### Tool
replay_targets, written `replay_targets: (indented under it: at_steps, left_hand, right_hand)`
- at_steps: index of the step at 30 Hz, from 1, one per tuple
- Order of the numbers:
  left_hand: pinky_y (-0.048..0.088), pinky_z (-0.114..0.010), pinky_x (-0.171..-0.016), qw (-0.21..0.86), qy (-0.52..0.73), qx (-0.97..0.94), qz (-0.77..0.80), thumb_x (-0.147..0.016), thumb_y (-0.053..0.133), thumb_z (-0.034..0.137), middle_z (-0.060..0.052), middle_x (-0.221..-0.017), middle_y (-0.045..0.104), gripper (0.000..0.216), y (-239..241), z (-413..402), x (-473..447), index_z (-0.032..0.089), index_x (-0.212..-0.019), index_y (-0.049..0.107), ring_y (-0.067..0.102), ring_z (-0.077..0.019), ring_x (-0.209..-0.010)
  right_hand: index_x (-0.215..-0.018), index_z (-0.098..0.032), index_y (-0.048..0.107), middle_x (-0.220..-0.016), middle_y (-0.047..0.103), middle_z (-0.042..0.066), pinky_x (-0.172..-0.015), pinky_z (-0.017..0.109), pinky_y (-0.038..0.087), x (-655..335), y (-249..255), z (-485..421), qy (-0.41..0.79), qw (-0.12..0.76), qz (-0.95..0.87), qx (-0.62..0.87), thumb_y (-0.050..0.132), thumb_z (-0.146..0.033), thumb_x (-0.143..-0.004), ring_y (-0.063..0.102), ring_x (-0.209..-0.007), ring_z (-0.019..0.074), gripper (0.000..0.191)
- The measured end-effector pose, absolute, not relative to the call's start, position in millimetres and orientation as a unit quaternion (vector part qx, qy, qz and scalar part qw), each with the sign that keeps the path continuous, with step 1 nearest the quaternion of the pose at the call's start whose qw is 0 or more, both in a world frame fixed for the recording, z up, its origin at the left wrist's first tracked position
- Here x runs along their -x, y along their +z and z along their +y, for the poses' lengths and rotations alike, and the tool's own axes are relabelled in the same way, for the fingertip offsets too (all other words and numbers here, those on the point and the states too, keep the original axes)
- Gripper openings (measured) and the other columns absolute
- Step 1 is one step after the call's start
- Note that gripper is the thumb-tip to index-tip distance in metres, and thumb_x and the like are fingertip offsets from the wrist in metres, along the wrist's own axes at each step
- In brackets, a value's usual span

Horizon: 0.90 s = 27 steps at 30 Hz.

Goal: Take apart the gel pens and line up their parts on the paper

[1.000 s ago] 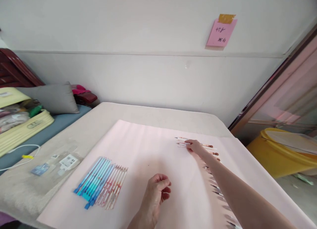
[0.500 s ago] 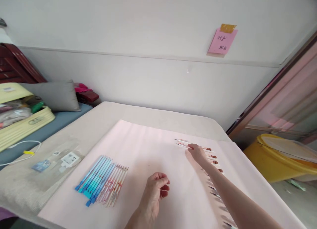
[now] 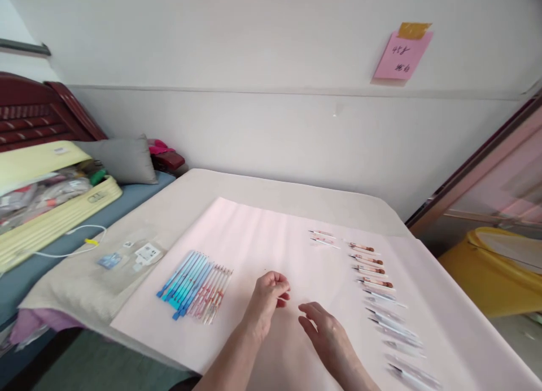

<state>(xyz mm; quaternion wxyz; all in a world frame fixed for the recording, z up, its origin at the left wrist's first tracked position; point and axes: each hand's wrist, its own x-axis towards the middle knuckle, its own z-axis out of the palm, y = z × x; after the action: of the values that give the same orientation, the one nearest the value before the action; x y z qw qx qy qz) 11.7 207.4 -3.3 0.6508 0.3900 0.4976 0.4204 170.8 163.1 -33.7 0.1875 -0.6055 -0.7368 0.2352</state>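
My left hand (image 3: 270, 294) hovers over the pink sheet (image 3: 271, 233), its fingers curled in a pinch. A small pale sliver shows at its fingertips, too small to name. To its right, my right hand (image 3: 324, 329) is open and holds nothing, thumb apart from the fingers. On the left of the sheet lies a row of blue pens (image 3: 186, 281), side by side with white-and-red patterned pens (image 3: 212, 294). Two slim white pens (image 3: 324, 237) lie toward the back. Down the right side runs a column of brown-ended pens (image 3: 368, 269) and clear pens (image 3: 393, 323).
Clear plastic packaging (image 3: 141, 255) lies on the beige bed cover left of the sheet. A white cable (image 3: 63, 255), a yellow storage box (image 3: 84, 199) and a grey pillow (image 3: 122, 159) are farther left. A yellow bin (image 3: 491, 267) stands at right. A pink note (image 3: 402, 55) hangs on the wall.
My right hand has let go of a slim white pen at the back right and come back near my left hand. The view has turned slightly left.
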Motion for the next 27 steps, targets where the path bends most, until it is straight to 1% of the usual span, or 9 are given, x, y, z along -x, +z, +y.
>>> replay_targets:
  at_steps: [3,6,8,11,13,15,22,25,27]
  left_hand:
    - [0.041,-0.024,-0.061,0.52,0.323,-0.567,0.551,-0.074,0.053,0.034,-0.004,-0.076,0.062,0.019,0,218,4,0.019,-0.083,0.058,0.058,-0.0158,-0.07]
    - [0.04,-0.026,-0.073,0.256,0.114,-0.656,0.701,-0.075,0.052,0.025,-0.005,-0.09,0.063,0.019,-2,232,28,0.022,-0.093,0.057,0.058,-0.0185,-0.084]
    - [0.038,-0.031,-0.078,0.206,0.073,-0.642,0.735,-0.075,0.049,0.017,-0.011,-0.099,0.06,0.023,-6,238,45,0.018,-0.097,0.054,0.055,-0.0237,-0.095]
    - [0.037,-0.035,-0.077,0.162,0.034,-0.626,0.762,-0.077,0.043,0.014,-0.017,-0.104,0.057,0.026,-12,243,64,0.013,-0.102,0.051,0.054,-0.028,-0.097]
    - [0.037,-0.032,-0.076,0.127,-0.02,-0.617,0.776,-0.079,0.04,0.013,-0.015,-0.103,0.058,0.026,-15,244,71,0.015,-0.103,0.049,0.056,-0.0252,-0.096]
    - [0.037,-0.03,-0.075,0.117,-0.031,-0.619,0.776,-0.08,0.037,0.012,-0.015,-0.103,0.059,0.027,-16,245,75,0.015,-0.103,0.049,0.056,-0.024,-0.097]
    - [0.037,-0.03,-0.072,0.154,-0.023,-0.629,0.762,-0.077,0.045,0.022,-0.013,-0.094,0.064,0.018,-24,249,71,0.018,-0.094,0.052,0.058,-0.024,-0.092]
    - [0.037,-0.03,-0.071,0.188,-0.022,-0.643,0.742,-0.07,0.051,0.017,-0.009,-0.087,0.065,0.015,-31,248,61,0.02,-0.085,0.053,0.059,-0.0233,-0.088]
    - [0.037,-0.031,-0.07,0.203,-0.009,-0.652,0.731,-0.069,0.05,0.013,-0.009,-0.085,0.065,0.016,-35,246,54,0.021,-0.083,0.054,0.059,-0.0242,-0.085]
  right_hand:
    - [-0.091,-0.022,0.06,-0.091,0.063,0.005,-0.066,0.03,0.043,-172,-43,162,0.15,0.08,-0.766,0.62,0.042,-0.015,-0.081,0.061,-0.079,0.0212,0.023]
    - [-0.089,-0.022,0.06,-0.087,0.062,0.005,-0.064,0.028,0.041,-173,-44,162,0.12,0.035,-0.781,0.612,0.043,-0.014,-0.082,0.06,-0.077,0.0198,0.02]
    - [-0.09,-0.021,0.06,-0.088,0.062,0.005,-0.064,0.027,0.039,-172,-42,160,0.119,0.027,-0.789,0.603,0.044,-0.014,-0.082,0.06,-0.079,0.0194,0.02]
    - [-0.09,-0.02,0.06,-0.088,0.062,0.005,-0.064,0.027,0.038,-171,-40,157,0.12,0.026,-0.796,0.593,0.045,-0.012,-0.081,0.059,-0.08,0.0195,0.019]
    - [-0.089,-0.02,0.06,-0.087,0.061,0.005,-0.064,0.027,0.038,-172,-39,155,0.12,0.031,-0.797,0.591,0.045,-0.012,-0.081,0.059,-0.079,0.0193,0.019]
    - [-0.088,-0.02,0.059,-0.087,0.061,0.005,-0.064,0.027,0.037,-172,-38,153,0.12,0.037,-0.798,0.59,0.045,-0.012,-0.081,0.059,-0.079,0.0193,0.018]
    - [-0.089,-0.019,0.059,-0.087,0.061,0.006,-0.065,0.028,0.038,-169,-38,151,0.128,0.037,-0.805,0.578,0.045,-0.01,-0.081,0.059,-0.08,0.0207,0.018]
    - [-0.089,-0.019,0.059,-0.087,0.061,0.006,-0.066,0.028,0.038,-166,-38,151,0.132,0.039,-0.804,0.579,0.044,-0.011,-0.081,0.059,-0.08,0.0205,0.019]
    - [-0.088,-0.019,0.06,-0.087,0.062,0.006,-0.067,0.028,0.038,-165,-36,151,0.143,0.042,-0.801,0.58,0.044,-0.011,-0.081,0.06,-0.081,0.0201,0.019]
